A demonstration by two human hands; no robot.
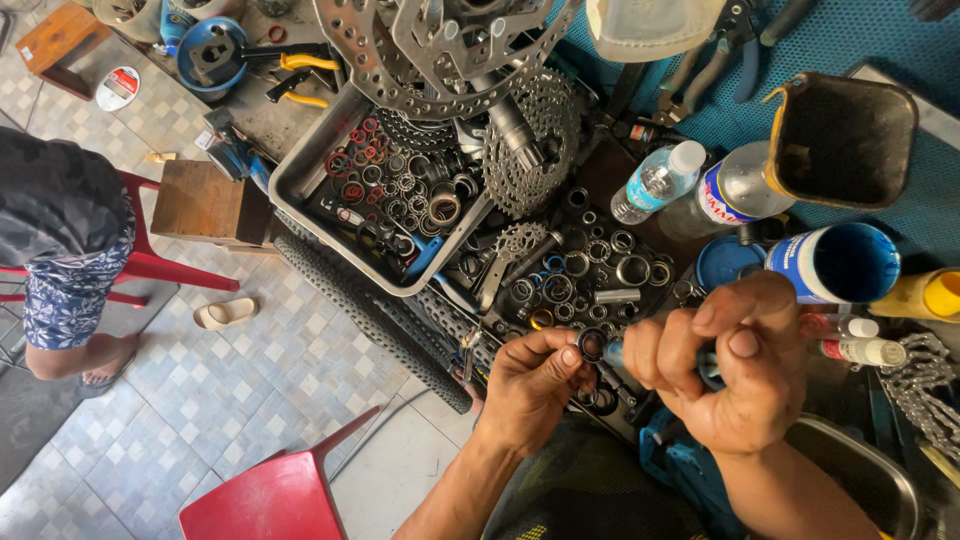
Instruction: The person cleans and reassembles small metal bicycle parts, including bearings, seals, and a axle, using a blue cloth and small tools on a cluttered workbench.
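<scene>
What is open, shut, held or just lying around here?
left hand: pinching a small dark ring
right hand: fist closed on a blue-handled tool
water bottle: capped, lying down
blue tub: open, lid off
metal tray: full of rings and bearings
cassette cog stack: lying loose
chain: lying loose

Left hand (pixel 530 385): I pinch a small dark ring (pixel 591 346), lower centre.
Right hand (pixel 735 365): I grip a blue-handled tool (pixel 612 352) touching it.

A small dark metal ring (pixel 591 345) sits low in the frame's centre, held upright between fingertips. A blue-handled tool (pixel 612 352) points into it from the right.
</scene>
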